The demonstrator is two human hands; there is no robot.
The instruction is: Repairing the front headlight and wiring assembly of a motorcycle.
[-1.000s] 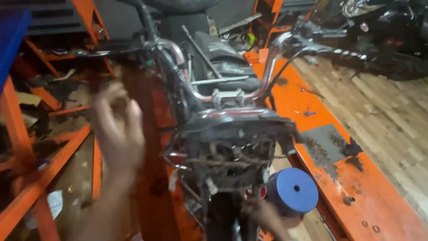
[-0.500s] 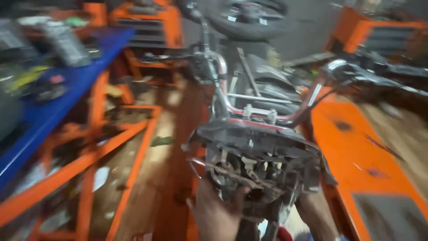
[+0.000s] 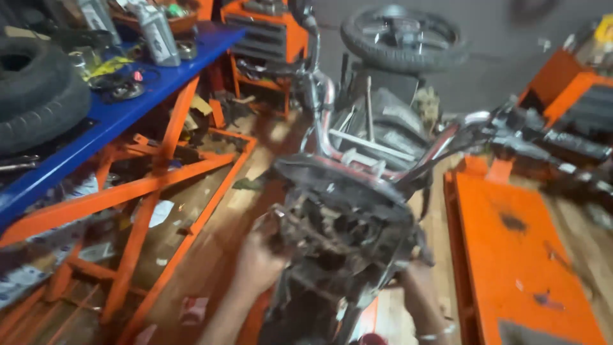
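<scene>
A motorcycle's dark front headlight housing (image 3: 348,223), open and full of tangled wires, fills the middle of the head view, with chrome handlebars (image 3: 396,160) behind it. My left hand (image 3: 258,262) grips the housing's left edge. My right hand (image 3: 415,278) holds the housing's lower right side, partly hidden behind it. The picture is motion-blurred.
A blue workbench (image 3: 128,108) on orange legs stands at the left, carrying a tyre (image 3: 38,96), bottles and small parts. An orange lift platform (image 3: 517,255) lies to the right. A wheel (image 3: 402,38) rests at the back. Scraps litter the wooden floor.
My left hand has dropped from mid-air onto the housing's left edge. The view has swung left, bringing the blue workbench in. The blue round thing beside my right hand is out of sight.
</scene>
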